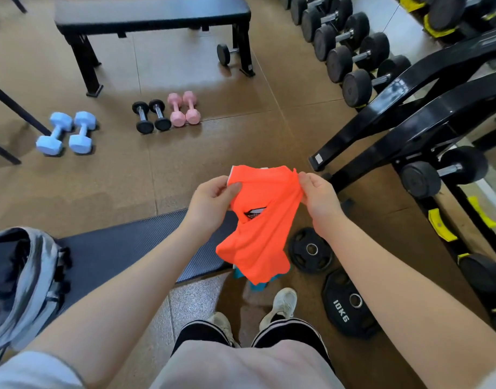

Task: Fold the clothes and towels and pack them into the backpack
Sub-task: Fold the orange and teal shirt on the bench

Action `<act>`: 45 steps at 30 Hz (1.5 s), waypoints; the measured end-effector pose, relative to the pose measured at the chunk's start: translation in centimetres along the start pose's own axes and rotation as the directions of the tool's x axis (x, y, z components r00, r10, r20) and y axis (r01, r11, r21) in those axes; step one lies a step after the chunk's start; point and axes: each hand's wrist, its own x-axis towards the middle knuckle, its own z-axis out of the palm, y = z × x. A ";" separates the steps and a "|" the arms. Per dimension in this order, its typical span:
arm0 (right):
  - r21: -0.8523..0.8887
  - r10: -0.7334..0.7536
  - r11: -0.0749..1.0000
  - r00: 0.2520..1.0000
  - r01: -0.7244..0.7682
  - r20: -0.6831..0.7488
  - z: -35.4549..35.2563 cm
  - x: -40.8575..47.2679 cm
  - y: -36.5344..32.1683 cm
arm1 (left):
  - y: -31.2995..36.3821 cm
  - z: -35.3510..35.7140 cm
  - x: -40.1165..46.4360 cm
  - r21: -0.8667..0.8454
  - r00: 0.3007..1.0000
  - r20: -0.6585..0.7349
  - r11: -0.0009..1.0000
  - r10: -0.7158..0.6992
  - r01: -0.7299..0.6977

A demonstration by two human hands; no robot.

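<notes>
Nearest me, my left hand (213, 200) and right hand (319, 197) each pinched a top corner of the orange garment (263, 220) (hanging above the mat (123, 248)); backpack (19, 282) sat left.

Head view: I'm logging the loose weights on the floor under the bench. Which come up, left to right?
Blue dumbbells → small black dumbbells → pink dumbbells
</notes>
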 end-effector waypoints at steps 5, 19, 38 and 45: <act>0.208 0.098 0.972 0.992 -0.111 0.074 0.9 0.0 -1.8 | 0.8 0.1 0.5 -0.031 0.999 0.050 0.999 -0.011 0.013; -0.709 -0.235 0.685 0.972 0.168 0.003 -1.7 3.4 -1.3 | 5.1 1.9 1.6 -0.127 0.997 -0.018 0.989 0.080 -0.082; -0.305 -0.235 0.909 0.954 0.284 0.188 2.1 0.8 -2.0 | 4.6 0.4 2.7 -0.380 0.999 -0.029 0.924 0.031 -0.040; 0.109 -0.070 0.993 0.963 0.043 0.260 1.8 -0.2 -6.0 | -4.6 1.8 2.9 -0.004 0.872 0.451 0.977 -0.190 0.214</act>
